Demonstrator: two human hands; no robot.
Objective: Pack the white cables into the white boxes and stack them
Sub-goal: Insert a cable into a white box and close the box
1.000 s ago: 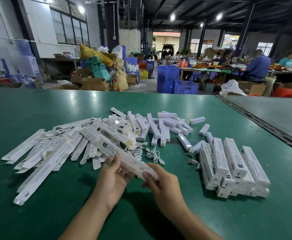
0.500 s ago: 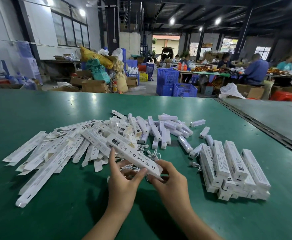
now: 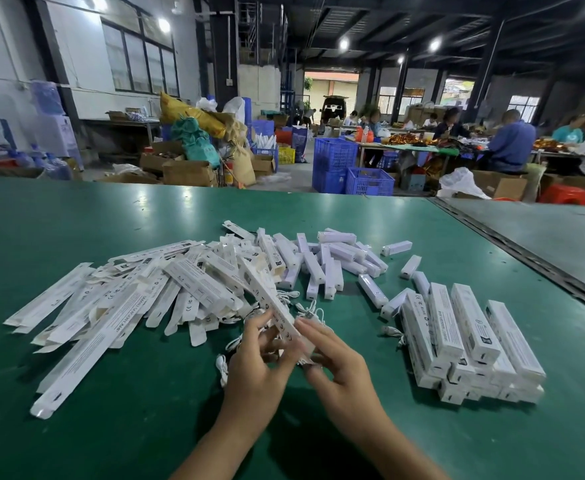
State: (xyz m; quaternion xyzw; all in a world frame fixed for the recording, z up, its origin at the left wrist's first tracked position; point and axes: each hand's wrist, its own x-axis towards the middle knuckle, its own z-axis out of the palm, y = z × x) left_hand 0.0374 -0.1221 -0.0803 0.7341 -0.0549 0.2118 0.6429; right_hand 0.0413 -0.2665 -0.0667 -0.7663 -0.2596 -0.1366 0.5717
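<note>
A long white box (image 3: 269, 295) is held tilted above the green table (image 3: 145, 410), its near end between both hands. My left hand (image 3: 256, 368) grips that end from the left, and my right hand (image 3: 339, 368) pinches it from the right. Loose white cables (image 3: 304, 306) lie on the table just behind the hands. A heap of flat unfolded white boxes (image 3: 117, 306) spreads to the left. A stack of packed white boxes (image 3: 467, 337) stands at the right.
Several short white lamp bars (image 3: 332, 265) lie scattered behind the cables. A seam (image 3: 526, 271) runs along the table's right side. Beyond the far edge are blue crates (image 3: 349, 168), cardboard boxes and seated people at another table.
The held box has turned from lying crosswise to pointing away from me, nearly end-on. Both hands have closed in on its near end.
</note>
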